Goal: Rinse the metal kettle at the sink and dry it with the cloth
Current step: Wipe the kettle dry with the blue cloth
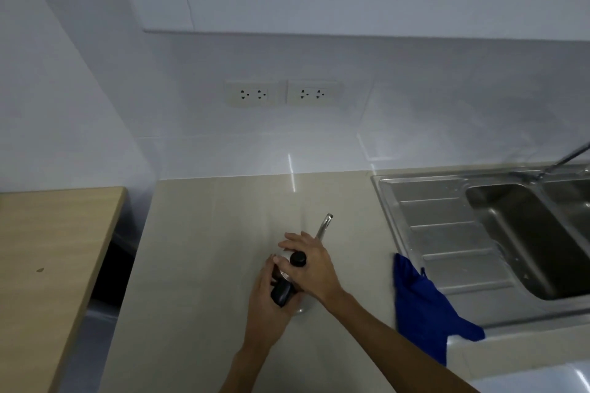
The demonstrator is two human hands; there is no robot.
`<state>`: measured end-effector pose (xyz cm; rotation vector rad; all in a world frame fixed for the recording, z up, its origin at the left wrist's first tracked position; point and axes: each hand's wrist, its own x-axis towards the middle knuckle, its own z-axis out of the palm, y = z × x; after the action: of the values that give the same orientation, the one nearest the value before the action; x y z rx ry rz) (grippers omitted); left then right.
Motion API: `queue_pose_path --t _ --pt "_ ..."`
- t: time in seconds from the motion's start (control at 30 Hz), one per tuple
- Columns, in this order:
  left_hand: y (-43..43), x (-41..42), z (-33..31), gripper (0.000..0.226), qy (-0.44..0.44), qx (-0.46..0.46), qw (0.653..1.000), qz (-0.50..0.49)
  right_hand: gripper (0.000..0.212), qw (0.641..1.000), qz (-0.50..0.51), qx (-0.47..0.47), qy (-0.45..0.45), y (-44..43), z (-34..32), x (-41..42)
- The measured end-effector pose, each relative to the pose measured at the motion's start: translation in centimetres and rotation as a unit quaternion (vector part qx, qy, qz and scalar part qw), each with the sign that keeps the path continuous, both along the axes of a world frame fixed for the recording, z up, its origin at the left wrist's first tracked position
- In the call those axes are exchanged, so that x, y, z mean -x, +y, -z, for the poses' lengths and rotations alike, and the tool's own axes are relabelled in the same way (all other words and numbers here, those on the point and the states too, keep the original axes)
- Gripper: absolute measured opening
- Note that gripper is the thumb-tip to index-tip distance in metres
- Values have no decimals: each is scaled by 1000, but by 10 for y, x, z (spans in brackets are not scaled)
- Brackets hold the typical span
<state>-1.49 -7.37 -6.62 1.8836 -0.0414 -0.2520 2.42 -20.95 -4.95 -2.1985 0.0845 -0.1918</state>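
Observation:
A small metal kettle [325, 226] with a thin curved spout stands on the beige counter [204, 233], mostly covered by both hands. My left hand [265, 300] wraps its black handle from the near left. My right hand [314, 265] lies over the top, fingers around the black lid knob [298, 259]. A blue cloth [421, 300] lies to the right, draped over the counter's front edge beside the steel sink [447, 233]. The tap [565, 159] reaches in from the far right.
The sink has a ribbed drainboard [447, 252] and a basin [536, 233] at right. A wooden surface [48, 249] sits at left across a dark gap. Two wall sockets [281, 93] are on the tiled wall, with cabinets overhead.

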Motion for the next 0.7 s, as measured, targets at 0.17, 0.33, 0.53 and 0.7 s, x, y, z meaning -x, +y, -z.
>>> queue_pose_path --t 0.17,0.33,0.53,0.7 --pt "-16 11 -8 79 10 2 999 -52 73 995 -77 49 31 -15 -16 1" --pt "-37 28 -16 84 9 5 994 -112 59 999 23 -24 27 -77 -11 44" --pt "-46 36 -11 73 0 8 991 -134 46 946 252 154 135 -191 63 118" --pt "-38 35 -19 77 4 -25 994 -109 59 908 156 307 237 -224 115 155"
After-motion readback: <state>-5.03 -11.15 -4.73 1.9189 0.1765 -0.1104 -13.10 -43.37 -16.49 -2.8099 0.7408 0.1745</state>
